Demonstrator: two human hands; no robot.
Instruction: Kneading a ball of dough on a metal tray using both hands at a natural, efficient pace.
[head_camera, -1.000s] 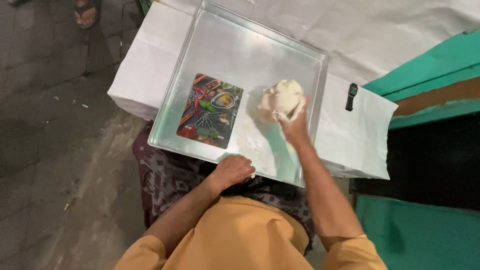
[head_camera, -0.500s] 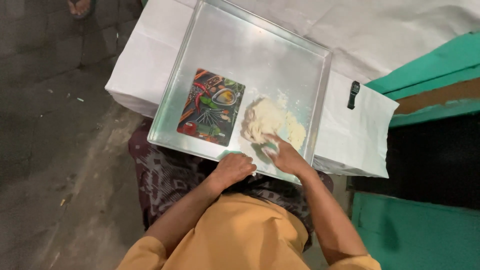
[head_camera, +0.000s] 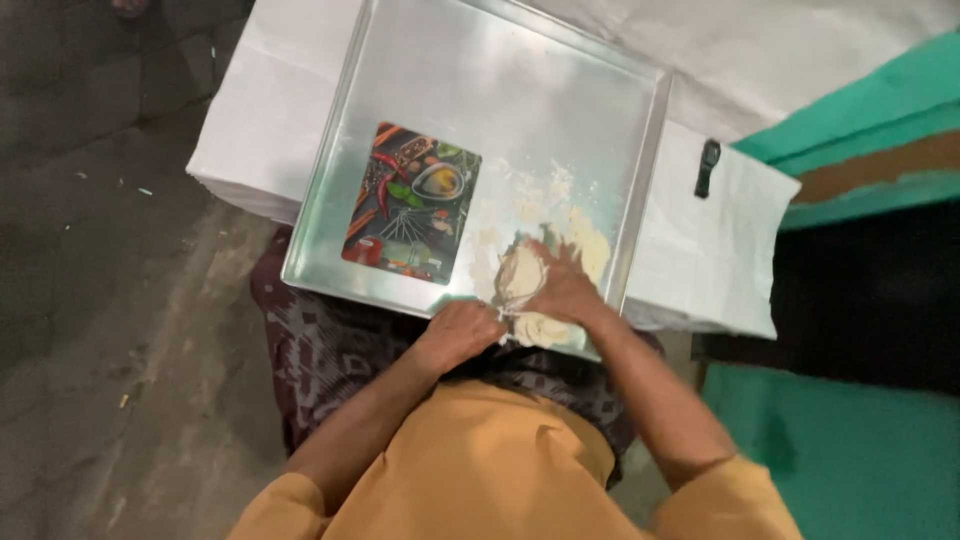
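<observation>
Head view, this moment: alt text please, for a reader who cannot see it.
Seen from above, a person's right hand presses pale dough into a floured metal tray, with the left hand at the tray's near edge. A colourful printed board lies in the tray on a white-covered table.

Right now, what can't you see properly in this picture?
Head view, the only one:
- Part of the dough: hidden under the right hand.
- The left hand fingertips: curled at the tray edge, grip unclear.
- The small black object on the white cloth: too small to tell.
- The tray's far corner: cut off by the top edge.
</observation>
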